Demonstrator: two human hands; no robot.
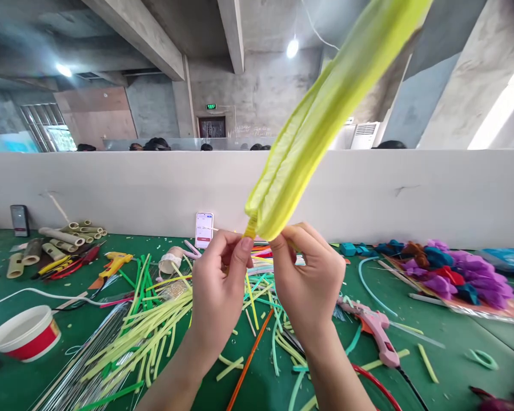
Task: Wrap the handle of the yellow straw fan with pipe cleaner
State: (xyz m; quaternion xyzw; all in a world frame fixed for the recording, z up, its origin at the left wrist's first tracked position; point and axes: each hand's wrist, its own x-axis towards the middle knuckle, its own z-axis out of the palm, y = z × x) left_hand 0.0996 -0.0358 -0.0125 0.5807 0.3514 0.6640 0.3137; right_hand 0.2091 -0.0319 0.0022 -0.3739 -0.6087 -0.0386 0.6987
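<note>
A long yellow-green leaf-shaped piece (308, 137) rises up and to the right, its top cut off by the frame. It has a lengthwise fold and rounded lower lobes. My left hand (223, 274) is closed in a pinch on the narrow yellow strip (251, 226) at its lower end. With thumb and fingers together, my right hand (308, 268) pinches the bottom edge of the right lobe; its fingertips are partly hidden. Below both hands, pale green tube-like strips (149, 325) lie heaped on the green table (223, 394).
A pink glue gun (377, 331) lies at right, a yellow glue gun (115, 264) at left. A paper cup (24, 334), bamboo pieces (62, 240) and metal wires (89, 365) are at left. Purple fabric pieces (475, 274) sit at right. A phone (204, 230) leans against the white partition (111, 188).
</note>
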